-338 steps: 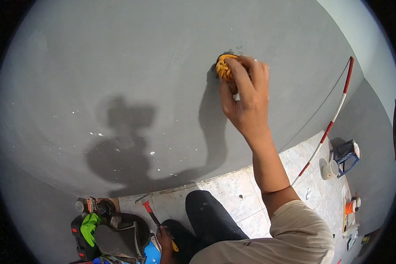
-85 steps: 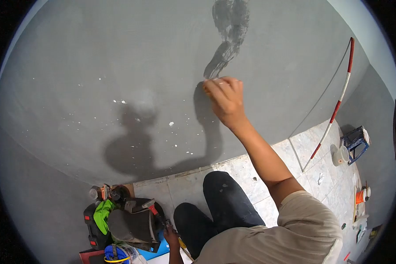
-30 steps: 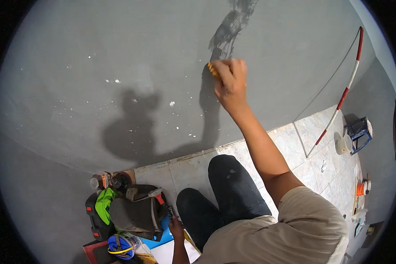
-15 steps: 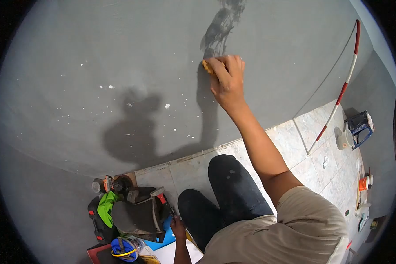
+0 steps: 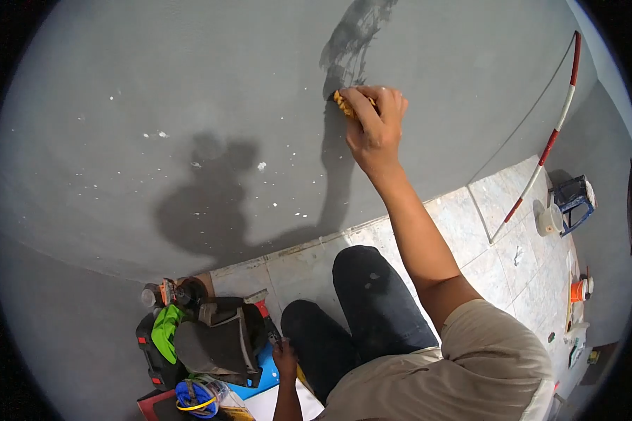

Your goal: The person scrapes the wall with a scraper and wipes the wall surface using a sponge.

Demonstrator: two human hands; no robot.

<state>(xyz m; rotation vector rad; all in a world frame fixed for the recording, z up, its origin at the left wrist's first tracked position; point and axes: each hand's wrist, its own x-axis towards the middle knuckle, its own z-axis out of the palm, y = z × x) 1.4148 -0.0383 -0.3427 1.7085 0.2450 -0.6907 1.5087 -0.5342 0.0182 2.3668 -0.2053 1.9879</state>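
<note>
My right hand [image 5: 378, 126] is closed around a crumpled yellow-orange sponge or cloth [image 5: 343, 104] and holds it at the grey wall [image 5: 225, 77]. Just above it, a dark damp-looking streak [image 5: 347, 43] runs up the wall. Low in the view, my left hand [image 5: 284, 356] grips a scraper [image 5: 265, 311] with a red and black handle, its blade end pointing up beside the dark bag. White specks dot the wall to the left of my right hand.
At lower left are a dark bag [image 5: 207, 345], a green cloth [image 5: 165, 332], a black case [image 5: 155, 356] and a blue-rimmed container [image 5: 195, 398]. A red-and-white pole [image 5: 549, 146] leans on the right, near a blue stool [image 5: 575, 202], a pale bucket [image 5: 549, 221] and an orange container [image 5: 577, 291].
The dark streak has grown down the wall since the earliest frame. My right hand has shifted slightly right since half a second ago, still holding the sponge or cloth. The scraper stays in my left hand.
</note>
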